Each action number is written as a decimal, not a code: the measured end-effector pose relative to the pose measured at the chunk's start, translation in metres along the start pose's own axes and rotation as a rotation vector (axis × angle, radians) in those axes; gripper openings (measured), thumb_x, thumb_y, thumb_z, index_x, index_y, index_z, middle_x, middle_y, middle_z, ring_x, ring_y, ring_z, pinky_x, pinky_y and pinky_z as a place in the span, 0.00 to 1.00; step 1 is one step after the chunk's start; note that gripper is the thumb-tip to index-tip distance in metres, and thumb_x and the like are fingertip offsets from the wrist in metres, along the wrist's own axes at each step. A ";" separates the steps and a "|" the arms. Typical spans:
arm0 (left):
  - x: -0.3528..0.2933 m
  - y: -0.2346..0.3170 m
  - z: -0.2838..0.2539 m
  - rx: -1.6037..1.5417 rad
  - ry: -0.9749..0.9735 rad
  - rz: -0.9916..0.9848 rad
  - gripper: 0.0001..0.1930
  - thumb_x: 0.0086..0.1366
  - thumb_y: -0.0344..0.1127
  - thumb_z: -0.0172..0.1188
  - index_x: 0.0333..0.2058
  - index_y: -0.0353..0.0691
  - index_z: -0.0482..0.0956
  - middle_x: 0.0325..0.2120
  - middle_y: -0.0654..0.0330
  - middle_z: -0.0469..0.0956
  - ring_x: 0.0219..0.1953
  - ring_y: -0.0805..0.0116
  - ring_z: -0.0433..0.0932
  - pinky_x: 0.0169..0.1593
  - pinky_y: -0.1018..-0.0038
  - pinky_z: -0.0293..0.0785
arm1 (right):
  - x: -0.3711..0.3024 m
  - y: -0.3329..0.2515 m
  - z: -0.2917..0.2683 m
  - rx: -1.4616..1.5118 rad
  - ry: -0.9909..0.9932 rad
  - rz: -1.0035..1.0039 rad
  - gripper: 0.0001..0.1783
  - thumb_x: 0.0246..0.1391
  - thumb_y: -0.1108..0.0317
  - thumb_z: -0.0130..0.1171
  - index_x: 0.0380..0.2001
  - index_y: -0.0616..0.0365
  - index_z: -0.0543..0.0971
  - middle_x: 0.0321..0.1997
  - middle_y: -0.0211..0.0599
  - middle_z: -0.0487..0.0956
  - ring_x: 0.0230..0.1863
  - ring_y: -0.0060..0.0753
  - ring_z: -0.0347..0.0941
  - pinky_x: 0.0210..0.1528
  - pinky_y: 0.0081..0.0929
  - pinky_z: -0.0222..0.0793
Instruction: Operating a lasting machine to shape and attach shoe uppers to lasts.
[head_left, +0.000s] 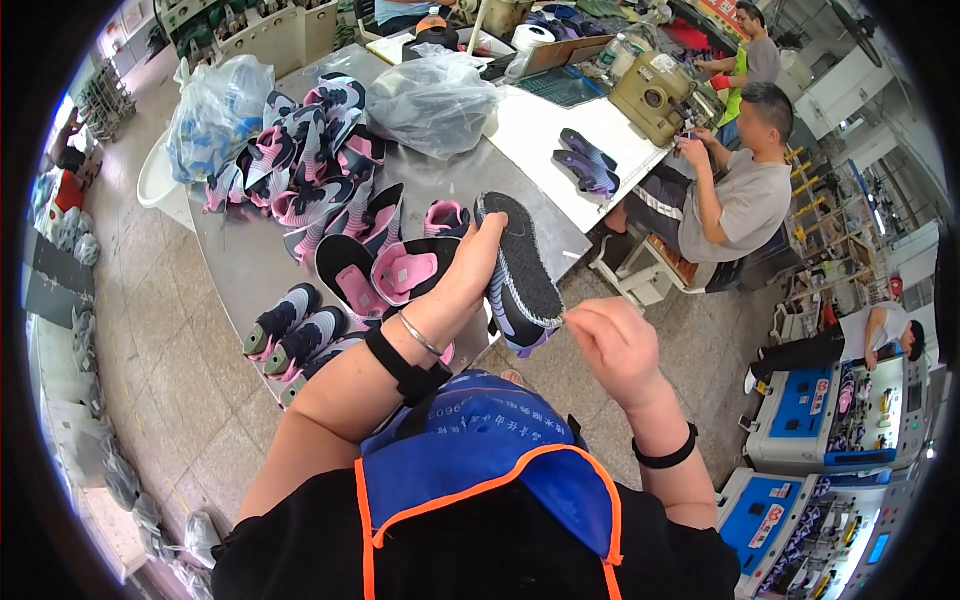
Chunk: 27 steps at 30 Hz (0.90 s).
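Note:
My left hand (480, 252) grips a dark shoe upper (530, 268) by its side, above the table's near right edge. Its underside faces up, showing a black fabric base with pale stitching around the rim. At the lower end of that rim, my right hand (618, 348) is closed in a pinch; whatever its fingertips hold is too small to make out. Under and beside my left forearm, pink-lined shoe uppers (408, 268) lie on the metal table (440, 185). Closer to the table's left edge sit navy and white uppers (285, 318).
A heap of uppers (310, 150) covers the table's left part, between a filled plastic bag (222, 115) and a clear bag (430, 100). Two purple-black uppers (585, 165) lie on a white worktop by a sewing machine (655, 95). A co-worker (735, 195) sits there.

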<state>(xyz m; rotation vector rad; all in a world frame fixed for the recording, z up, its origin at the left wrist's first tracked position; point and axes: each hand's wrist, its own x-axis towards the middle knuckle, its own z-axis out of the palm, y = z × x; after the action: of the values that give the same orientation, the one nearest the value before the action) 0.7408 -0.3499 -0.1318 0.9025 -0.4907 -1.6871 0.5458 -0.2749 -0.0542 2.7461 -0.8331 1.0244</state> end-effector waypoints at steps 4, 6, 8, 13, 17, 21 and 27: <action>0.002 0.000 0.000 -0.053 -0.026 -0.029 0.17 0.66 0.45 0.49 0.39 0.35 0.76 0.30 0.58 0.79 0.28 0.67 0.78 0.35 0.72 0.76 | 0.002 0.001 0.001 0.040 0.067 0.078 0.12 0.42 0.80 0.65 0.33 0.61 0.77 0.33 0.37 0.78 0.31 0.38 0.75 0.31 0.27 0.73; 0.002 0.000 -0.002 -0.045 -0.017 -0.032 0.17 0.66 0.45 0.49 0.39 0.35 0.76 0.29 0.58 0.79 0.28 0.67 0.78 0.35 0.71 0.76 | 0.001 0.002 0.002 0.039 0.095 0.080 0.11 0.43 0.79 0.65 0.33 0.61 0.77 0.32 0.38 0.78 0.31 0.38 0.75 0.31 0.27 0.73; 0.002 0.001 -0.003 -0.038 -0.011 -0.036 0.18 0.66 0.46 0.49 0.39 0.35 0.76 0.29 0.57 0.79 0.27 0.66 0.78 0.34 0.71 0.76 | -0.002 0.004 -0.001 0.112 0.277 0.324 0.10 0.46 0.78 0.65 0.34 0.63 0.77 0.33 0.40 0.78 0.31 0.34 0.75 0.33 0.25 0.72; 0.004 0.004 -0.004 -0.080 0.005 -0.035 0.18 0.65 0.46 0.50 0.39 0.35 0.76 0.29 0.56 0.79 0.27 0.66 0.78 0.33 0.71 0.76 | 0.002 -0.007 -0.001 0.502 0.146 0.555 0.10 0.48 0.77 0.65 0.35 0.62 0.78 0.37 0.37 0.76 0.35 0.27 0.74 0.35 0.24 0.71; 0.002 0.008 -0.003 -0.035 -0.036 -0.042 0.18 0.66 0.46 0.49 0.39 0.35 0.76 0.29 0.57 0.79 0.27 0.66 0.78 0.32 0.71 0.76 | 0.001 -0.005 0.007 0.576 0.008 0.557 0.09 0.48 0.78 0.64 0.34 0.61 0.77 0.37 0.37 0.75 0.35 0.29 0.72 0.37 0.24 0.69; -0.002 0.010 -0.001 0.050 -0.077 -0.012 0.18 0.66 0.44 0.46 0.41 0.34 0.72 0.28 0.58 0.77 0.28 0.69 0.77 0.35 0.73 0.74 | 0.004 0.004 0.006 0.603 -0.170 0.458 0.08 0.49 0.79 0.62 0.33 0.62 0.74 0.36 0.38 0.73 0.33 0.30 0.71 0.38 0.24 0.68; 0.002 0.011 -0.009 0.170 -0.059 0.005 0.19 0.65 0.45 0.48 0.46 0.35 0.70 0.32 0.59 0.76 0.32 0.70 0.76 0.38 0.73 0.73 | -0.014 0.008 0.010 1.105 -0.291 0.796 0.03 0.60 0.75 0.53 0.35 0.60 0.70 0.36 0.31 0.71 0.35 0.25 0.69 0.40 0.25 0.68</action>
<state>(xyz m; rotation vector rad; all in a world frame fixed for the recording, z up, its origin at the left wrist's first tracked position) 0.7544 -0.3538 -0.1300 0.9748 -0.6834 -1.6897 0.5385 -0.2775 -0.0715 3.5540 -2.0200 1.5810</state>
